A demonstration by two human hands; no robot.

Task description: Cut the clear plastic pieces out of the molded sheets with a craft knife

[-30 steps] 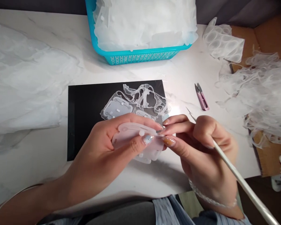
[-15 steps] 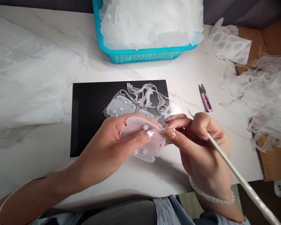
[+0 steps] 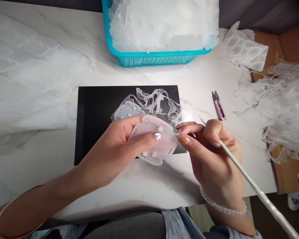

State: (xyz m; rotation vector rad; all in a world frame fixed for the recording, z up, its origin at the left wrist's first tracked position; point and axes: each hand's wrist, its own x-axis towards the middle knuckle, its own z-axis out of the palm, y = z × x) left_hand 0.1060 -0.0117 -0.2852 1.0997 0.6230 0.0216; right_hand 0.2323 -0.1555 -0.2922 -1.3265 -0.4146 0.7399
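Left grip (image 3: 112, 151) pinches a translucent plate (image 3: 165, 145); right grip (image 3: 215, 162) holds a white tool (image 3: 259, 192), shaft slanting, tip pointing up-left.

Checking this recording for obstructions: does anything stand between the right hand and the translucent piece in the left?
Nothing visible does: the right hand meets the edge of the translucent piece, with the slim tool off to the right.

We can read no lettering, label, brand, number or sign on the blue basket (image 3: 129, 54), in front of it or beside it.
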